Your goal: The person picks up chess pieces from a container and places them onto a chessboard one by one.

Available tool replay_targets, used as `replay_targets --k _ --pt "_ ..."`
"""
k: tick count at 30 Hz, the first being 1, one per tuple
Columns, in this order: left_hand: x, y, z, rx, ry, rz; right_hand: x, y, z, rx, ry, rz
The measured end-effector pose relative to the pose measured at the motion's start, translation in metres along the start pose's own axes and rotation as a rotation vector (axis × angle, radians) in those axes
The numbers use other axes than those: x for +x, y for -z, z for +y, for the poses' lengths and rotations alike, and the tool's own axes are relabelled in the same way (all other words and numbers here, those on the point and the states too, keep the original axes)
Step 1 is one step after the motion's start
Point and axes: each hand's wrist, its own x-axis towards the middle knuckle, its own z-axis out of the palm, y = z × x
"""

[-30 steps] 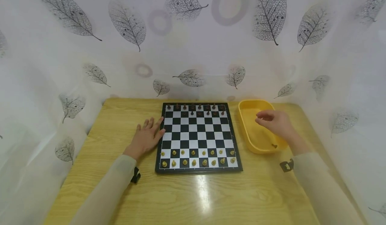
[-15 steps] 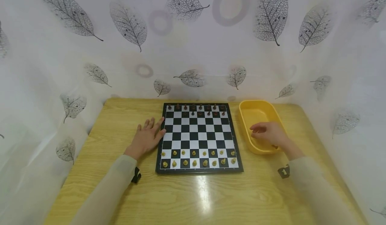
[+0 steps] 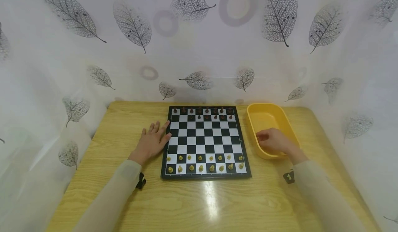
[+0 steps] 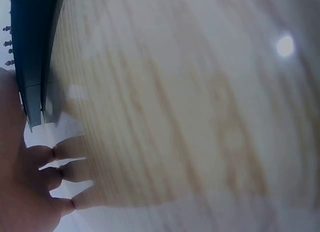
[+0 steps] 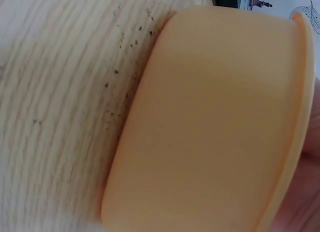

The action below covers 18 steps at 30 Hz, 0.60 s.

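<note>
A black-and-white chessboard (image 3: 200, 136) lies on the table. Yellow chess pieces (image 3: 201, 168) stand in two rows on its near side, and dark red pieces (image 3: 206, 110) in two rows at the far side, the second row leaving its two leftmost squares bare. My left hand (image 3: 150, 144) rests spread on the table, index finger and thumb touching the board's left edge. To the right of the board, my right hand (image 3: 275, 141) reaches down into a yellow plastic tray (image 3: 267, 112), fingers bent and fingertips by its left wall. I cannot tell whether they pinch anything.
The wooden table (image 3: 174, 204) carries board and tray side by side. A pale curtain (image 3: 199, 52) printed with leaves encloses the back and sides. In the right wrist view, small dark specks (image 5: 135, 42) dot the table beside the tray.
My right hand has moved down and left inside the tray, toward its left wall, and now covers where a small dark piece lay. The left hand stays in place.
</note>
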Motion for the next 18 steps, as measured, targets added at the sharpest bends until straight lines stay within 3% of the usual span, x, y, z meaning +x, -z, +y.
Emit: replay_targets --k 18 --pt "0.0002 0.0005 0.0005 0.001 0.008 -0.006 0.0085 -0.0075 0.0025 -0.033 0.012 0.014"
